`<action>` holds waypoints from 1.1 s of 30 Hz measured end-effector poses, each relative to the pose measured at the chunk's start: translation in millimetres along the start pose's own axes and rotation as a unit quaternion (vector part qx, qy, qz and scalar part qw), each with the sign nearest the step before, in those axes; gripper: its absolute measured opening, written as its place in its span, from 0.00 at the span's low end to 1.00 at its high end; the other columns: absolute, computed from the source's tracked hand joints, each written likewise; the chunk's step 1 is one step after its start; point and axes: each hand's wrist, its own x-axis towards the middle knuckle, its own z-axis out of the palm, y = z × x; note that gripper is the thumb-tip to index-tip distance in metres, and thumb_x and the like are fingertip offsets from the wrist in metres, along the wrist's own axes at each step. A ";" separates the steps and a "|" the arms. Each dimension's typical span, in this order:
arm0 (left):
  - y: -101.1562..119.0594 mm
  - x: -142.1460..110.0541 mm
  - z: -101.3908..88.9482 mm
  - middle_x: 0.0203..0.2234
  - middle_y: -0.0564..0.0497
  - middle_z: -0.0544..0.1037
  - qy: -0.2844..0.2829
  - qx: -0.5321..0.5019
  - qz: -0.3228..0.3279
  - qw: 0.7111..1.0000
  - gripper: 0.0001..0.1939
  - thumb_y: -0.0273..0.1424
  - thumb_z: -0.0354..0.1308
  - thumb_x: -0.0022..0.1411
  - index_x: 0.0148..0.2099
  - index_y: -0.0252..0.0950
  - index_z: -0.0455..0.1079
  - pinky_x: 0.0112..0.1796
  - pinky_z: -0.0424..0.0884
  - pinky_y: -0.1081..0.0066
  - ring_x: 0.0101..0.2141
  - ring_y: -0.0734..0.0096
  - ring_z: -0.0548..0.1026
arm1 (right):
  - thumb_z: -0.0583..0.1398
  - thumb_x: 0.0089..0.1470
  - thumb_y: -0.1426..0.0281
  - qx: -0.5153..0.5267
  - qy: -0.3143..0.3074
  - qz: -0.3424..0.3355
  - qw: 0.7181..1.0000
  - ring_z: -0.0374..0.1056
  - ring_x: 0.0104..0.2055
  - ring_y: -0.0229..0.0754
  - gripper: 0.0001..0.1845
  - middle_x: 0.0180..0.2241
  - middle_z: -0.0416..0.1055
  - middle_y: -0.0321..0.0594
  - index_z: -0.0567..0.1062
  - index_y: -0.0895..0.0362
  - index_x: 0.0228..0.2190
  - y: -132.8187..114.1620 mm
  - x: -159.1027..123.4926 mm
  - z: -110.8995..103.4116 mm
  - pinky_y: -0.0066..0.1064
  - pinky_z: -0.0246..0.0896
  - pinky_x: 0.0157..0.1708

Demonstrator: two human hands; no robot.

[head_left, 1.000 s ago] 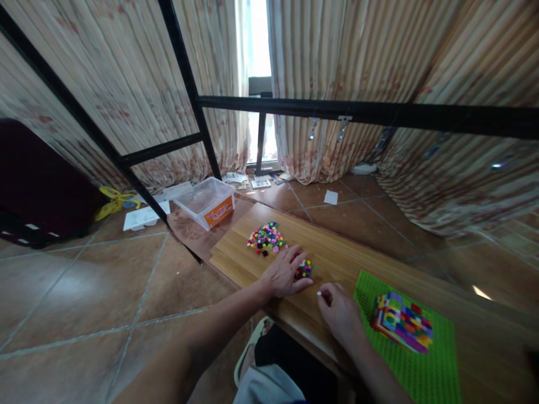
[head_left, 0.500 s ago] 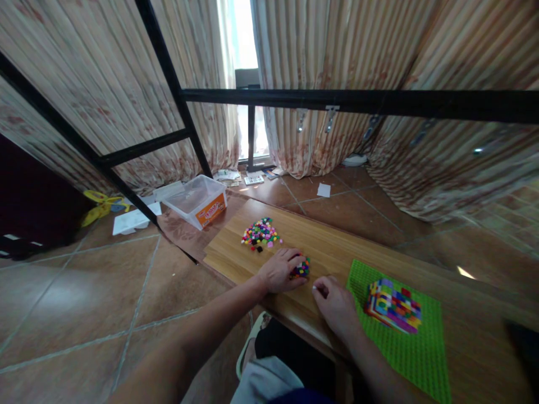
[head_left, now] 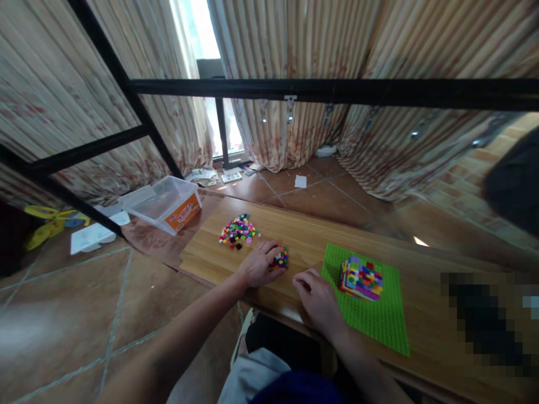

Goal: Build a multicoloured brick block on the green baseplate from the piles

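My left hand [head_left: 259, 266] rests on the wooden table, its fingers and thumb curled round a small cluster of colourful toy bricks [head_left: 281, 257]; its palm side is hidden. A bigger pile of loose bricks [head_left: 238, 230] lies just beyond it. My right hand [head_left: 316, 296] is closed in a pinch to the right of that cluster, near the left edge of the green baseplate [head_left: 370, 325]. Whatever is between its fingertips is too small to name. On the baseplate stands a multicoloured block build [head_left: 362, 279] made of stacked bricks.
A clear plastic box [head_left: 162, 205] with an orange label stands past the table's left end. Black metal bars [head_left: 252, 88] cross in front of curtains. Papers [head_left: 231, 177] lie on the tiled floor. A dark, pixelated shape [head_left: 484, 314] covers the table's right side.
The whole view has swung to the right, so everything sits further left. Both hands keep nearly the same places on the table.
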 end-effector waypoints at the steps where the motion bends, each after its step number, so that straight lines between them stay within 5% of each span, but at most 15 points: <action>1: -0.3 0.0 -0.1 0.57 0.38 0.72 0.000 0.006 -0.001 1.000 0.27 0.38 0.64 0.61 0.61 0.36 0.68 0.58 0.68 0.53 0.57 0.51 0.70 | 0.54 0.63 0.66 0.012 0.009 -0.006 1.000 0.71 0.38 0.40 0.13 0.34 0.75 0.40 0.77 0.53 0.31 -4.4 -8.8 -6.0 0.32 0.65 0.41; 5: -2.1 0.6 -0.1 0.58 0.38 0.71 -0.003 0.022 0.000 1.000 0.28 0.39 0.63 0.62 0.62 0.36 0.68 0.59 0.67 0.52 0.58 0.51 0.70 | 0.57 0.64 0.62 0.048 0.089 0.009 0.995 0.74 0.42 0.39 0.12 0.39 0.78 0.39 0.80 0.50 0.37 -5.8 -50.3 -41.7 0.31 0.68 0.45; 12: -5.4 2.4 2.2 0.58 0.38 0.72 0.005 0.043 0.004 0.999 0.26 0.39 0.62 0.64 0.62 0.35 0.68 0.60 0.68 0.50 0.57 0.50 0.71 | 0.63 0.55 0.52 0.036 0.266 0.179 0.946 0.75 0.37 0.44 0.19 0.36 0.80 0.45 0.81 0.55 0.35 49.7 -76.9 -97.4 0.34 0.70 0.38; 18: -5.4 3.2 1.8 0.57 0.39 0.72 0.002 0.061 0.006 0.998 0.24 0.40 0.60 0.66 0.61 0.36 0.68 0.59 0.69 0.51 0.58 0.50 0.71 | 0.63 0.51 0.49 0.050 0.304 0.218 0.926 0.75 0.37 0.45 0.23 0.37 0.81 0.46 0.82 0.56 0.35 69.3 -61.7 -94.5 0.36 0.70 0.38; 33: -4.4 3.5 0.7 0.57 0.38 0.72 0.006 0.058 0.015 0.998 0.24 0.38 0.61 0.65 0.60 0.36 0.68 0.58 0.69 0.51 0.57 0.51 0.71 | 0.65 0.43 0.47 0.034 0.320 0.259 0.911 0.74 0.30 0.45 0.24 0.31 0.81 0.45 0.81 0.55 0.31 68.4 -51.7 -97.0 0.34 0.66 0.32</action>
